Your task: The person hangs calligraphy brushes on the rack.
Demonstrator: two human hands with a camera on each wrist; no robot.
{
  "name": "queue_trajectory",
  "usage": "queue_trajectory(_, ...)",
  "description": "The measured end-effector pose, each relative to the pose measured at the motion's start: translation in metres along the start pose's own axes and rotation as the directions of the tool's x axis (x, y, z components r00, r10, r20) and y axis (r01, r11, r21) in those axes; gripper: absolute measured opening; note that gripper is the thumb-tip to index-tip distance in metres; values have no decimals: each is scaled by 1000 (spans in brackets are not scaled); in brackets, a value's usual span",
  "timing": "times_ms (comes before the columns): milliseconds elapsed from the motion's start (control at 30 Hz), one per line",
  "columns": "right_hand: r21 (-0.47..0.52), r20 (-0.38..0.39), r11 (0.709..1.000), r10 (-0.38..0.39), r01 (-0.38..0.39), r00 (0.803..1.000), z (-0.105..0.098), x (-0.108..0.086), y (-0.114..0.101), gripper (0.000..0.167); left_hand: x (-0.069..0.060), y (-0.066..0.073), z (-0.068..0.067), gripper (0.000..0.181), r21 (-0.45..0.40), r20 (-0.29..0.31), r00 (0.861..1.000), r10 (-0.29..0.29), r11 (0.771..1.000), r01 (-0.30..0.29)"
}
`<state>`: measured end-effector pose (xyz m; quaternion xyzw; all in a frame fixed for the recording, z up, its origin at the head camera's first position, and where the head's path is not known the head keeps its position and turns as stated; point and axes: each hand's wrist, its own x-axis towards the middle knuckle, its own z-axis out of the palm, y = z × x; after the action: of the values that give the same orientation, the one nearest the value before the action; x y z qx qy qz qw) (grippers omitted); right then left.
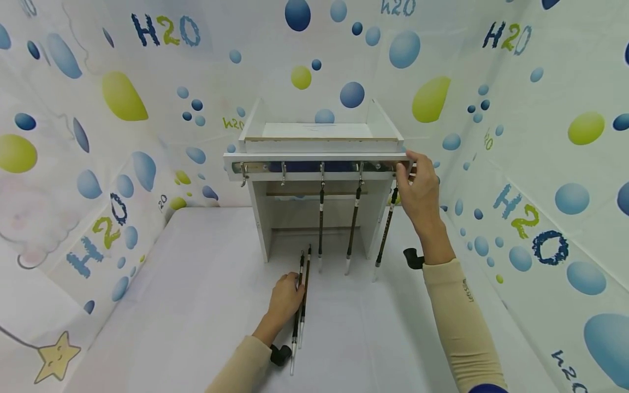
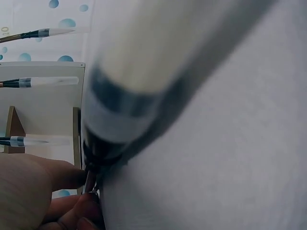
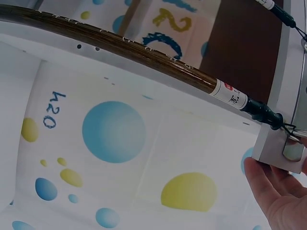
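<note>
Two dark-handled brushes lie side by side on the white table (image 1: pixel 206 305). My left hand (image 1: pixel 285 300) pinches the nearer brush (image 1: pixel 295 327); the other brush (image 1: pixel 306 289) lies just right of it. In the left wrist view, thumb and fingers of the left hand (image 2: pixel 53 196) close on a thin shaft. At the white rack's right end, my right hand (image 1: pixel 421 199) grips the front board (image 1: pixel 314 157), beside the last hook. A brush (image 1: pixel 388 226) hangs there by its loop, also seen in the right wrist view as a brown shaft (image 3: pixel 144 52) near the right hand (image 3: pixel 280 196).
Two more brushes, the middle one (image 1: pixel 321 218) and another (image 1: pixel 354 224), hang from the metal strip. Its two leftmost hooks, one at the far end (image 1: pixel 243 174) and one beside it (image 1: pixel 283 174), hold nothing. Patterned sheets (image 1: pixel 196 82) surround the table at the back and sides.
</note>
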<state>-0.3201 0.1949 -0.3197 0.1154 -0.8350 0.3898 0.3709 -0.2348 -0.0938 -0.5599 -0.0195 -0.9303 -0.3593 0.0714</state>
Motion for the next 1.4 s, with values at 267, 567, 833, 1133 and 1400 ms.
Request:
queue_trajectory(267,-9,1,1000,10,-10,1000,-1,0,-1,42,-1,-1,0,34,15,3,1000,28,999,-28)
queue_trajectory(567,-4,0,1000,6,-6,1000,0,-1,0,41,-2,0,-2,33,-23,20,1000,7,1000,-7)
queue_trajectory(833,6,5,1000,6,-6,1000,-1,-1,-1,42,0,0,-5,35,-65,13,1000,-6,998,7)
queue_trajectory(1133,-10,6,1000,11,-11,1000,-1,0,-1,42,1,3,-15,38,-117,2,999,-37,992,37)
queue_trajectory(1400,-17,1,1000,-4,4,1000,-1,0,-2,42,3,6,-23,36,-130,-52,998,-26,991,19)
